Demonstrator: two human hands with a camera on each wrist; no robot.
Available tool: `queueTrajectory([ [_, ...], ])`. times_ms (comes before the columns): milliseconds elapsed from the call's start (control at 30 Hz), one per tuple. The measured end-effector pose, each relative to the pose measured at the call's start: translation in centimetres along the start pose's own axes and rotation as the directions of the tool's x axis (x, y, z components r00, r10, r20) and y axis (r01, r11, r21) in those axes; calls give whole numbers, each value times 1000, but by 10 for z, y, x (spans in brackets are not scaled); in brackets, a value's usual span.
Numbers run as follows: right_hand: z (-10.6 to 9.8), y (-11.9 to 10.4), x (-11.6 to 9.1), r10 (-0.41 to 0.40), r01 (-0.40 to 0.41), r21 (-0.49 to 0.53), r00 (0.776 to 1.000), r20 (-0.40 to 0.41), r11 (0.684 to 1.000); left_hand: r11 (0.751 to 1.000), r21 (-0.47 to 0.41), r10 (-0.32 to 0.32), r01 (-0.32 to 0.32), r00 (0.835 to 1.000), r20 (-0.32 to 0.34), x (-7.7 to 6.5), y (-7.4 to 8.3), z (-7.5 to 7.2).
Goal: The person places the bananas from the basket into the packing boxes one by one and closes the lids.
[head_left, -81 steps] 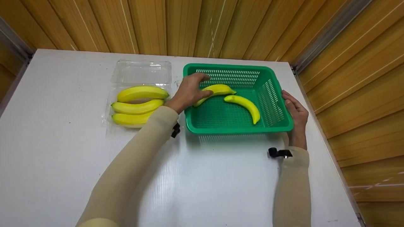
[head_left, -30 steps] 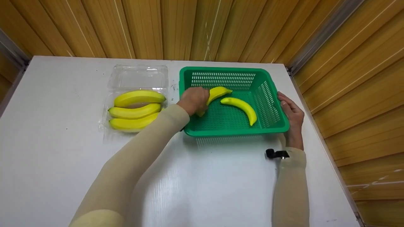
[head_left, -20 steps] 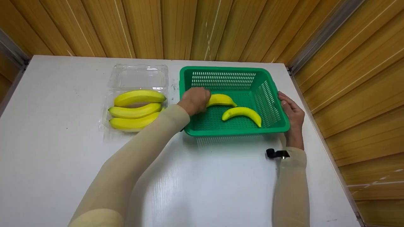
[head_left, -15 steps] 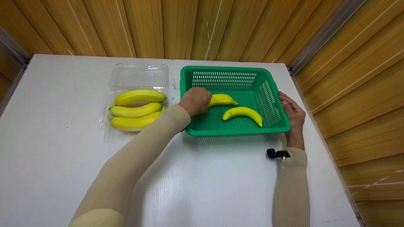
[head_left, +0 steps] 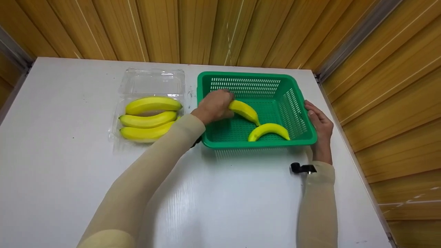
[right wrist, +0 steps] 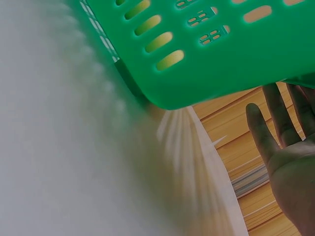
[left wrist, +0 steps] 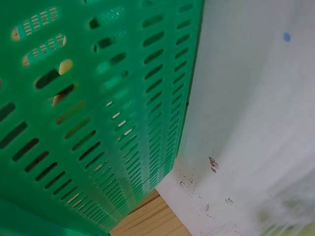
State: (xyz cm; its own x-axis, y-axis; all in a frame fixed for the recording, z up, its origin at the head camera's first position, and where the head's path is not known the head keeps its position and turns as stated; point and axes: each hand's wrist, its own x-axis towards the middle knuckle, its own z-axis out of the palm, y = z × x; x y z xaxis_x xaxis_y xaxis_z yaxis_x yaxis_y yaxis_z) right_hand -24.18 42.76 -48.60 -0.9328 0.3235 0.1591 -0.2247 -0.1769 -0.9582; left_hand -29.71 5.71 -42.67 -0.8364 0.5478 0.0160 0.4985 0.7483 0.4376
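In the head view my left hand (head_left: 215, 106) reaches over the left rim of the green plastic basket (head_left: 256, 144) and holds one end of a yellow banana (head_left: 245, 111). The banana slants down and to the right, its stem end near a second banana (head_left: 268, 131) on the basket's front floor. My right hand (head_left: 321, 121) is against the basket's right side; in the right wrist view its fingers (right wrist: 262, 129) are straight and reach up under the rim. The basket wall (left wrist: 98, 132) hides most of my left hand from the left wrist camera.
Left of the basket lies an open clear plastic box (head_left: 153, 81) with 3 bananas (head_left: 150, 120) in its lower half; my left forearm partly covers the lowest one. Yellow wood-like panels (head_left: 200, 31) stand behind and to the right of the white table (head_left: 69, 172).
My left hand went into the basket, took hold of a banana and turned it so that its stem end points downward. The second banana slid toward the front. My right hand stayed put.
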Motion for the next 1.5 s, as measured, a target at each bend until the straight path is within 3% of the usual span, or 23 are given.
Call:
queueTrajectory([
  [200, 1, -1, 2, -14, 14, 0, 1000, -1, 1000, 971, -235, -1, -32, 991, -137, -5, -4, -4],
  [633, -1, -1, -3, 20, -19, -21, 1000, 6, 1000, 883, -454, -53, -117, 937, -344, -19, -10, -7],
  [833, -1, -3, -3, 5, -4, -10, 1000, 8, 1000, 867, -470, -27, -166, 926, -377, -30, -13, -13],
  [1033, -1, -2, -5, -12, 12, -2, 1000, -1, 1000, 858, -458, 8, -231, 899, -438, -48, -19, -33],
  [1233, 2, -3, -1, -27, 27, 11, 1000, -10, 1000, 861, -437, 10, -262, 866, -499, -80, -35, -59],
  [1367, 4, -4, 1, -25, 25, 16, 1000, -2, 1000, 872, -430, -29, -234, 852, -522, -107, -51, -69],
  [1500, 3, -3, 0, -2, 2, 11, 1000, -9, 1000, 890, -412, -68, -198, 833, -549, -131, -67, -71],
])
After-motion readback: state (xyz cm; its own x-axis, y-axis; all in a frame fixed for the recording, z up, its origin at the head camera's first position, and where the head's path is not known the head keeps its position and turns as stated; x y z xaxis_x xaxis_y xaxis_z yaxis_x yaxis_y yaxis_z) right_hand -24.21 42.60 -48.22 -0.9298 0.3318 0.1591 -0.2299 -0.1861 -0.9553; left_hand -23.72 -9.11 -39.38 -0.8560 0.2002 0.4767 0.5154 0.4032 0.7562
